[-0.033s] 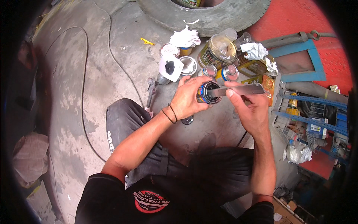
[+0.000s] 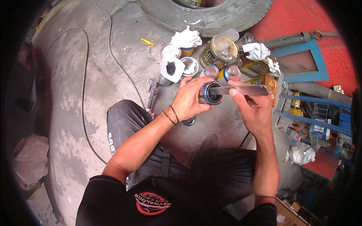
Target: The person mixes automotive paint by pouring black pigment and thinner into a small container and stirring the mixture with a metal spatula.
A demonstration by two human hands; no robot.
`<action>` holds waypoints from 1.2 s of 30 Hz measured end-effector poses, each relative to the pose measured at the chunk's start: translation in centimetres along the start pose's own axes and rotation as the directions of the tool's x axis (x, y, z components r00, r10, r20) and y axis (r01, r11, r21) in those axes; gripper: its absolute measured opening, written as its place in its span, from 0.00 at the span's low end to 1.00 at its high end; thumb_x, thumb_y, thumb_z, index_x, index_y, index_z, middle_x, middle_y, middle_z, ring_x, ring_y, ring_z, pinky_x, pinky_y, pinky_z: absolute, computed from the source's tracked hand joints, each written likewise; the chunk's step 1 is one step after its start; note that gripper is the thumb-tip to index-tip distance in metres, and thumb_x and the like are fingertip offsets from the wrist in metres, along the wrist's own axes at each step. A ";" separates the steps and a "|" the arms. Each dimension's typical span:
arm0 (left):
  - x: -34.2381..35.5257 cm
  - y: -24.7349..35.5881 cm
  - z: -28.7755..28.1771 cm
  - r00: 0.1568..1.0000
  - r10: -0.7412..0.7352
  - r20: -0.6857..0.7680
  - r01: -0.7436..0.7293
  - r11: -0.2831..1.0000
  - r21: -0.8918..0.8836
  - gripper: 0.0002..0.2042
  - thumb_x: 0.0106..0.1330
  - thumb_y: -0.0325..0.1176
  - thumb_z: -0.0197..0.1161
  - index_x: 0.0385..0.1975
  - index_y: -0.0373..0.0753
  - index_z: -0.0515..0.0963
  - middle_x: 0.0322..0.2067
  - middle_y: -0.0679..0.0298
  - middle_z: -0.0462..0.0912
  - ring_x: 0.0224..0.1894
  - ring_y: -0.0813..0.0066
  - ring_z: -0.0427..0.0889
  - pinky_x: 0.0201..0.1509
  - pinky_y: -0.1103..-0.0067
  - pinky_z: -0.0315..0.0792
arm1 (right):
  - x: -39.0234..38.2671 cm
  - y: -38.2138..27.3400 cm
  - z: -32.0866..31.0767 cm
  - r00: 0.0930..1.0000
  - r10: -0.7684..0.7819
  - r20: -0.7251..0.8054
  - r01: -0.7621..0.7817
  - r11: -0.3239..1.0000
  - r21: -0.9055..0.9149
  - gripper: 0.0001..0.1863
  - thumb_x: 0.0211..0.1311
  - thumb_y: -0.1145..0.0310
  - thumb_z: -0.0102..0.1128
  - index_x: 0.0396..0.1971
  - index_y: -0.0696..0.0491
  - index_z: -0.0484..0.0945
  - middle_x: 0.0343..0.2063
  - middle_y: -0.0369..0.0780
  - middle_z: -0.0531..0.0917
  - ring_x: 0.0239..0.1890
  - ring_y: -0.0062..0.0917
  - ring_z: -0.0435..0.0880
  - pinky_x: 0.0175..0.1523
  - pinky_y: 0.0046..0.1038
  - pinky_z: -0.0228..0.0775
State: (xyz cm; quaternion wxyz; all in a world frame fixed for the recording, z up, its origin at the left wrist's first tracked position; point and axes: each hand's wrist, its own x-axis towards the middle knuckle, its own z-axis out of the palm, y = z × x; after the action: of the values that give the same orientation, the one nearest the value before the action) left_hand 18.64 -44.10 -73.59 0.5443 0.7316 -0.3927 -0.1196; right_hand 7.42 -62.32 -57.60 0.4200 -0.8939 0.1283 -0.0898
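My left hand (image 2: 189,98) wraps round a small open paint can (image 2: 203,95) with dark contents, tilted so its mouth faces right. In my right hand (image 2: 252,109) a flat metal strip (image 2: 249,90) is pinched between thumb and fingers. One end of the strip reaches into the can's mouth, and its tip is hidden there. Just beyond the can stand two closed tins, a small one (image 2: 211,71) and a yellow-sided one (image 2: 231,72). A white cup with black paint inside (image 2: 170,68) is farther left, beside a silver-lidded tin (image 2: 189,66).
A large tyre (image 2: 211,19) lies at the back. Before it are a big tin (image 2: 218,52) topped with plastic cups and crumpled white paper (image 2: 187,38). A spray gun (image 2: 152,92) lies left of my hand; a hose (image 2: 88,75) crosses the floor. Blue metal racks (image 2: 316,124) stand right.
The metal strip has turned slightly, its outer end a little lower. Both hands keep their holds.
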 end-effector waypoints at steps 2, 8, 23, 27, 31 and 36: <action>0.1 0.0 -0.2 1.000 -0.001 -0.003 0.001 1.000 -0.006 0.43 0.52 0.41 0.87 0.71 0.42 0.77 0.66 0.61 0.87 0.72 0.61 0.82 0.83 0.60 0.57 | 0.2 0.6 0.3 0.996 -0.075 -0.047 0.073 0.997 -0.037 0.11 0.73 0.71 0.76 0.52 0.55 0.94 0.43 0.38 0.96 0.31 0.16 0.86 0.37 0.23 0.76; 0.3 -0.2 0.2 0.999 0.030 -0.016 -0.030 0.999 -0.022 0.43 0.52 0.40 0.87 0.71 0.42 0.76 0.67 0.60 0.86 0.73 0.61 0.82 0.82 0.61 0.57 | 0.4 0.7 0.3 0.987 -0.162 0.011 0.163 0.985 -0.059 0.11 0.74 0.72 0.76 0.52 0.55 0.94 0.45 0.41 0.96 0.38 0.19 0.90 0.41 0.25 0.81; 0.1 -0.6 0.5 0.998 0.039 0.052 -0.038 0.999 -0.004 0.43 0.53 0.40 0.86 0.72 0.45 0.76 0.71 0.61 0.83 0.77 0.61 0.78 0.84 0.56 0.54 | 0.7 1.0 -1.4 0.974 -0.189 0.127 0.207 0.968 -0.141 0.11 0.74 0.71 0.75 0.52 0.53 0.94 0.43 0.43 0.94 0.35 0.29 0.91 0.41 0.31 0.81; 0.2 -0.4 0.8 0.998 0.017 0.065 -0.017 1.000 0.001 0.43 0.53 0.40 0.87 0.72 0.45 0.76 0.71 0.61 0.83 0.77 0.60 0.78 0.84 0.56 0.54 | 0.3 0.0 -1.5 0.985 -0.026 0.173 0.060 0.979 -0.196 0.10 0.74 0.72 0.74 0.51 0.54 0.94 0.43 0.43 0.95 0.36 0.29 0.91 0.41 0.31 0.81; 0.1 -1.0 1.1 0.999 0.004 0.041 -0.003 1.000 -0.023 0.43 0.52 0.41 0.86 0.72 0.45 0.76 0.70 0.61 0.84 0.76 0.60 0.79 0.84 0.54 0.53 | 0.3 1.4 -1.0 0.993 -0.062 0.103 0.059 0.998 0.032 0.09 0.74 0.72 0.74 0.50 0.55 0.94 0.44 0.41 0.95 0.35 0.27 0.91 0.40 0.29 0.81; 0.4 -1.1 1.0 0.999 0.009 0.032 -0.008 0.999 -0.042 0.43 0.52 0.40 0.86 0.71 0.46 0.76 0.69 0.61 0.85 0.75 0.60 0.80 0.84 0.51 0.53 | 0.0 -0.2 -1.3 0.990 0.006 0.144 0.015 0.989 -0.147 0.09 0.74 0.70 0.75 0.49 0.56 0.94 0.47 0.39 0.96 0.37 0.24 0.91 0.42 0.26 0.81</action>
State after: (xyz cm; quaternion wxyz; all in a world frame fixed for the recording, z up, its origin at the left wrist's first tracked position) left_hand 18.80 -44.97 -74.81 0.5537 0.7163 -0.4019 -0.1370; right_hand 7.11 -63.17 -56.59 0.3606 -0.9270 0.1020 -0.0162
